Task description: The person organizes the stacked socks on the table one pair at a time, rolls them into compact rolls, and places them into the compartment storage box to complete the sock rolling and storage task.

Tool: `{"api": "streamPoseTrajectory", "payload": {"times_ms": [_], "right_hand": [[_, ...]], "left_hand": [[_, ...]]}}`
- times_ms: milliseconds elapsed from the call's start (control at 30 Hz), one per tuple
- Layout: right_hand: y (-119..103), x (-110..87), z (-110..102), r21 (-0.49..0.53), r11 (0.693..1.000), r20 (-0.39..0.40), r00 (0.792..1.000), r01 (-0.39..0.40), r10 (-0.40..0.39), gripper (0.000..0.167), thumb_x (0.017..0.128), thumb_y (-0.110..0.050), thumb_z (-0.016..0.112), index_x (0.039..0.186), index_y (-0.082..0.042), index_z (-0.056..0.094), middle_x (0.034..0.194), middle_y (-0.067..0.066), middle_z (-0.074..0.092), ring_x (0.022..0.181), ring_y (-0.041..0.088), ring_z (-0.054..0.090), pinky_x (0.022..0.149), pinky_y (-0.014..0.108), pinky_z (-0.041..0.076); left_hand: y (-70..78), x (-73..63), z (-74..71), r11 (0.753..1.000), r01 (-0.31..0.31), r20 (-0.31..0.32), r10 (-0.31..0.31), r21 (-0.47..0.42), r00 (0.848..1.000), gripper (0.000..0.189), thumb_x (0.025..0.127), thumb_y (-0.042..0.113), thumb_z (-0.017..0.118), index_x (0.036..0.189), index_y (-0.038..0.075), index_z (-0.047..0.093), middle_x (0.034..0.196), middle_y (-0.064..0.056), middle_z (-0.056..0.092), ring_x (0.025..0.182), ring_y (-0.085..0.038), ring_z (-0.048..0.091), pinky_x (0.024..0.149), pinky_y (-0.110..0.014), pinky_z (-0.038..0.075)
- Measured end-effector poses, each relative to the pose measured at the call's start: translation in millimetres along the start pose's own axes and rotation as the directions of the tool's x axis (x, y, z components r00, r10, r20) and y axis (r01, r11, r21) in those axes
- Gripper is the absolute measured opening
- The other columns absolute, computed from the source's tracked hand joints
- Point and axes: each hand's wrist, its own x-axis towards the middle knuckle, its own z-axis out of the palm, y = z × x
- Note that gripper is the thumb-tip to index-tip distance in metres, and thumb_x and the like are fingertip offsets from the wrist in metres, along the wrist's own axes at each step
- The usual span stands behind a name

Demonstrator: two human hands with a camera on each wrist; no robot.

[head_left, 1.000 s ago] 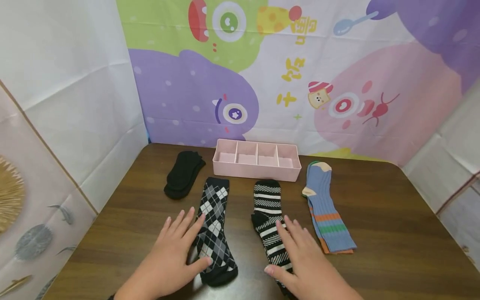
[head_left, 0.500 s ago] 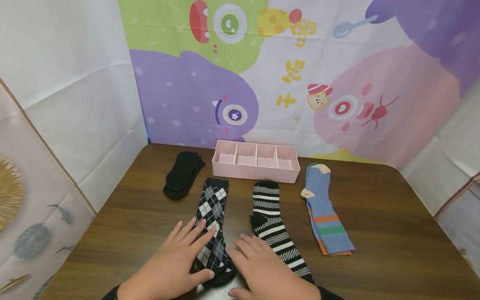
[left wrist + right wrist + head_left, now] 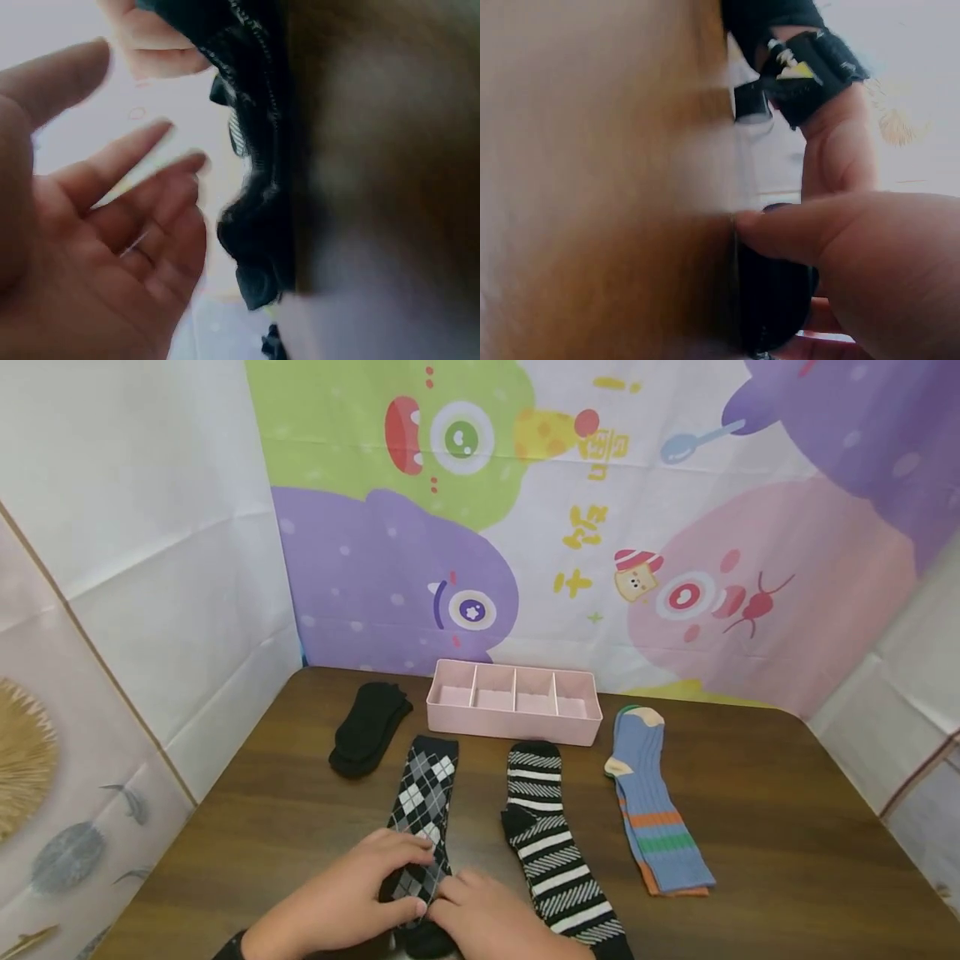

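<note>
A pair of black, grey and white argyle socks [image 3: 426, 789] lies lengthwise on the table, dark end toward me. My left hand [image 3: 367, 881] hovers along its left side, fingers loosely bent; the left wrist view shows that palm [image 3: 112, 247] apart from the dark sock edge. At the near end, my right hand [image 3: 491, 917] has its fingers bent over the argyle socks. In the right wrist view the thumb [image 3: 787, 229] lies low against the dark sock end [image 3: 772, 300], with fingers on its far side. Beside the right hand lie black-and-white striped socks [image 3: 551, 852].
A pink four-section tray [image 3: 513, 722] stands at the back of the brown table [image 3: 757, 827]. Black socks [image 3: 367, 731] lie at the back left, and blue socks with orange and green stripes [image 3: 656, 802] lie on the right. A cartoon cloth hangs behind.
My right hand has moved left from the striped socks to the near end of the argyle socks. The left fingers, spread before, are now more bent. The head view has tilted up slightly.
</note>
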Motion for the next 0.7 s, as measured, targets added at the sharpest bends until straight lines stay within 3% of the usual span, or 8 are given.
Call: {"api": "streamPoseTrajectory", "payload": {"times_ms": [67,133,233,367,467,567,700], "right_hand": [[-0.6,0.4,2.0,-0.028,0.999,-0.01,1.0,0.015,-0.015,0.041,0.094,-0.052,0.069,0.122,-0.022,0.072,0.114,-0.012,0.063,0.095,0.004,0.05,0.082,0.016,0.042],[-0.4,0.6,1.5,-0.045,0.999,-0.018,1.0,0.025,-0.026,0.036,0.092,-0.049,0.072,0.118,-0.024,0.073,0.109,-0.013,0.062,0.092,0.003,0.049,0.078,0.015,0.04],[0.1,1.0,-1.8,-0.032,0.999,-0.011,0.999,0.038,-0.038,0.03,0.09,-0.043,0.076,0.114,-0.025,0.074,0.105,-0.014,0.061,0.089,0.003,0.048,0.075,0.014,0.038],[0.2,1.7,-5.3,0.064,0.998,0.001,1.0,0.005,-0.005,0.021,0.092,-0.037,0.077,0.109,-0.024,0.076,0.103,-0.014,0.06,0.09,0.001,0.049,0.077,0.013,0.039],[-1.6,3.7,-6.7,0.124,0.992,-0.013,0.999,-0.039,0.041,0.012,0.092,-0.032,0.077,0.101,-0.023,0.078,0.098,-0.014,0.058,0.088,0.001,0.049,0.075,0.013,0.04],[-5.8,8.0,-7.2,0.104,0.993,-0.039,0.997,-0.064,0.068,0.008,0.09,-0.031,0.079,0.092,-0.023,0.077,0.091,-0.014,0.055,0.083,0.002,0.049,0.071,0.014,0.04],[-11.5,14.7,-9.4,0.144,0.981,0.036,0.991,-0.129,0.126,0.011,0.09,-0.031,0.08,0.093,-0.022,0.073,0.085,-0.015,0.054,0.078,0.001,0.05,0.069,0.018,0.042]], "left_hand": [[-2.8,-1.5,1.2,0.999,-0.027,-0.025,0.027,-0.023,0.999,0.029,0.095,0.039,0.075,0.117,0.022,0.068,0.119,0.009,0.062,0.112,-0.016,0.054,0.095,-0.043,0.05],[-5.6,-2.3,1.9,0.996,-0.041,-0.009,0.04,-0.074,0.999,0.02,0.092,0.034,0.079,0.103,0.024,0.066,0.1,0.011,0.061,0.093,-0.011,0.056,0.081,-0.034,0.051],[-10.8,-2.0,4.6,0.98,-0.019,0.102,0.04,-0.199,0.994,0.019,0.089,0.029,0.081,0.095,0.023,0.065,0.082,0.01,0.06,0.074,-0.006,0.055,0.065,-0.025,0.048],[-16.1,0.1,10.8,0.949,0.015,0.229,0.061,-0.315,0.972,0.02,0.084,0.018,0.083,0.095,0.02,0.066,0.079,0.008,0.061,0.069,-0.004,0.055,0.062,-0.023,0.046],[-16.1,2.4,14.0,0.955,-0.002,0.232,0.074,-0.297,0.97,0.023,0.079,0.013,0.084,0.092,0.021,0.067,0.08,0.01,0.06,0.071,-0.004,0.054,0.063,-0.022,0.046],[-14.7,2.8,15.1,0.973,-0.049,0.205,0.096,-0.224,0.974,0.02,0.08,0.012,0.084,0.085,0.022,0.067,0.08,0.014,0.057,0.072,-0.001,0.053,0.063,-0.022,0.046],[-14.5,0.2,14.7,0.986,-0.079,0.179,0.105,-0.145,0.978,0.019,0.084,0.012,0.081,0.08,0.023,0.066,0.079,0.016,0.053,0.071,0.001,0.051,0.062,-0.021,0.045]]}}
